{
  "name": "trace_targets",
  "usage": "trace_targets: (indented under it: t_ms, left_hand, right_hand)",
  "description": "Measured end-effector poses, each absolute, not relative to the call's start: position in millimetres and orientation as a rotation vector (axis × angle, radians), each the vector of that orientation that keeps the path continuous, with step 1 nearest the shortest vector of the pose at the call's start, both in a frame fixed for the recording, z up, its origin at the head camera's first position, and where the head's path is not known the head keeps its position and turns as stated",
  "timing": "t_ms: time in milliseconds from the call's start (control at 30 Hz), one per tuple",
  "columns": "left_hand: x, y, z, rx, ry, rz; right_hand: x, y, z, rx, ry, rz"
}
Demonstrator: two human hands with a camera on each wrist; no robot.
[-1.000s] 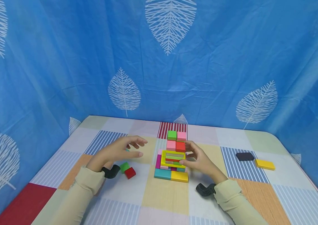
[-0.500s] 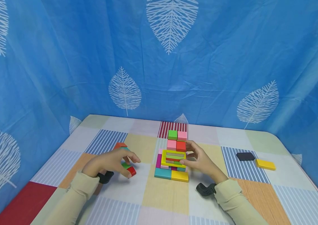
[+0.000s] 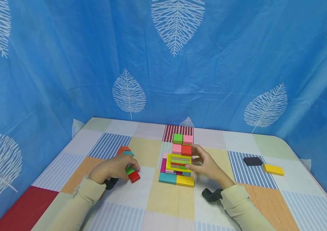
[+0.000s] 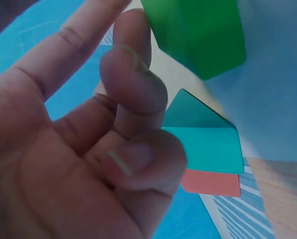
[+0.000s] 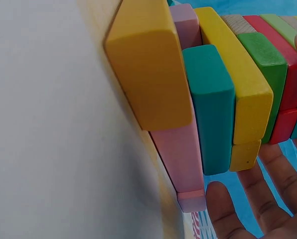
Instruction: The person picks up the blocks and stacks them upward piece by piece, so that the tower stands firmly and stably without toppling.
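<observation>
My left hand (image 3: 114, 168) reaches down over a green block (image 3: 129, 170), its thumb and index fingertips right at the block's edge and the other fingers curled in the left wrist view. Whether it grips the block I cannot tell. A red block (image 3: 134, 176) lies against the green one. Just beyond sits a teal block (image 4: 203, 149) with an orange block (image 3: 124, 149) beside it. My right hand (image 3: 205, 163) is cupped at the right side of a multi-layer block stack (image 3: 178, 167), thumb near the front and fingers farther back, partly hidden by the blocks in the right wrist view.
A black block (image 3: 252, 161) and a yellow block (image 3: 273, 169) lie at the right of the patchwork-patterned table (image 3: 224, 211). A blue curtain (image 3: 209, 64) with white leaf prints hangs behind the table and along its sides.
My left hand has drawn back left and lowered onto the green block, its fingers curling in. The right hand stays at the stack, which has not shifted.
</observation>
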State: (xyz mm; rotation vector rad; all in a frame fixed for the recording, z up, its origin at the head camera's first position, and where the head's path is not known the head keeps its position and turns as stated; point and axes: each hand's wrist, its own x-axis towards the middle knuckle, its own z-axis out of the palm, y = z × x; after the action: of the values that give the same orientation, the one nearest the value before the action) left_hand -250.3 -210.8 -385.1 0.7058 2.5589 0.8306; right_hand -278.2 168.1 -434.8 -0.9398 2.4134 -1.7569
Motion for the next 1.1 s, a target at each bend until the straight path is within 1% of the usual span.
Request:
trace_targets:
  t_ms: [233, 467, 1100]
  left_hand:
    - [-254.1, -210.5, -387.4, 0.809, 2.582, 0.843]
    - [-260.2, -201.6, -385.3, 0.857, 2.584, 1.023]
    - [-268.3, -153.3, -353.5, 0.961, 2.662, 1.293]
  right_hand:
    - [-279.3, 168.0, -436.2, -0.927, 2.425, -1.752]
    - [-280.3, 167.8, -437.0, -0.918, 2.419, -1.747]
    - [-280.3, 167.6, -436.4, -0.922, 2.399, -1.755]
